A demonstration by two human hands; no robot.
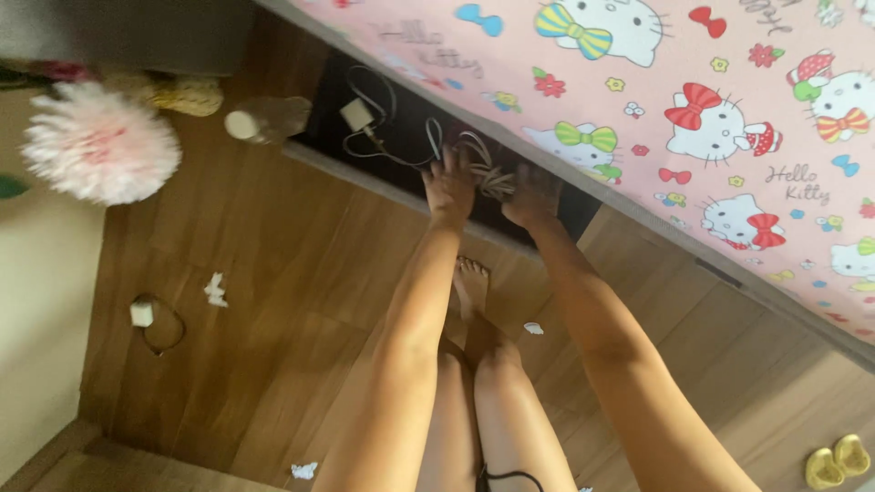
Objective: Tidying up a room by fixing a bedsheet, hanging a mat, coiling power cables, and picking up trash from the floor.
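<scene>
Bedroom floor beside bed
Wood plank floor (273, 301), pink cartoon-print bedsheet (693, 100), cream wall (36, 319), paper scraps (215, 290), daylight.

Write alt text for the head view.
Both bare hands, left hand and right hand, grip a pale coiled cable at the bed's dark underside, beside a white charger. Pink cartoon bedsheet above; paper scraps on the wooden floor.

Wooden floor (301, 273) bears paper scraps (215, 290) and yellow slippers (837, 461).
</scene>
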